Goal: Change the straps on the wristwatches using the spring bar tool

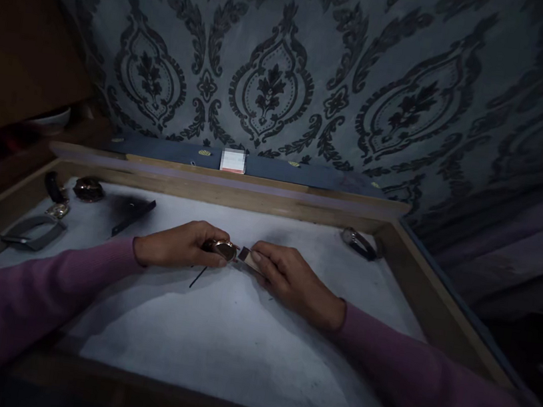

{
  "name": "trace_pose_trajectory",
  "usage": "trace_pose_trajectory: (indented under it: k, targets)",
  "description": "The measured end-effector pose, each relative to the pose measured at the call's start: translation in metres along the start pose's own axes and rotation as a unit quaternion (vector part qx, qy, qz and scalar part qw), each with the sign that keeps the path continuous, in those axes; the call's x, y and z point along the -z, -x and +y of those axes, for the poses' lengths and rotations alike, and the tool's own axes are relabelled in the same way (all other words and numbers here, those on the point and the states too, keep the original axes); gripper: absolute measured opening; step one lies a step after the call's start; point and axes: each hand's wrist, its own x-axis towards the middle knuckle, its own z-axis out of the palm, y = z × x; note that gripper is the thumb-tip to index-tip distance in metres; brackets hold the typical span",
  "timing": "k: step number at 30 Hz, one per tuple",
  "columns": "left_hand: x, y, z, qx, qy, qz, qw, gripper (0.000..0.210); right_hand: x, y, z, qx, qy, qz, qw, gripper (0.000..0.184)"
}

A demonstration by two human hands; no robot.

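My left hand is closed round a round gold-rimmed watch, with the thumb below the case and the fingers above it. Close by on the right, my right hand pinches a small flat rectangular piece, pale with a dark end. That end points at the watch; whether the two touch I cannot tell. Both hands are just above the white surface of a shallow wooden tray. Under my left hand lies a thin dark stick.
At the tray's left are a dark-strapped watch, a dark brown round item, a grey strap and a long dark strip. Another watch lies at the right. Raised wooden edges bound the tray; a patterned wall stands behind.
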Motion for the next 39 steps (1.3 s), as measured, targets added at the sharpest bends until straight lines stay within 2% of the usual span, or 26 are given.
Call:
trace_pose_trajectory:
  k: [39]
  targets:
    - [0.0001, -0.0005, -0.0023, -0.005, -0.006, -0.004, 1.0, 0.016, 0.0001, -0.0001, -0.0019, 0.005, 0.035, 0.0, 0.999, 0.026]
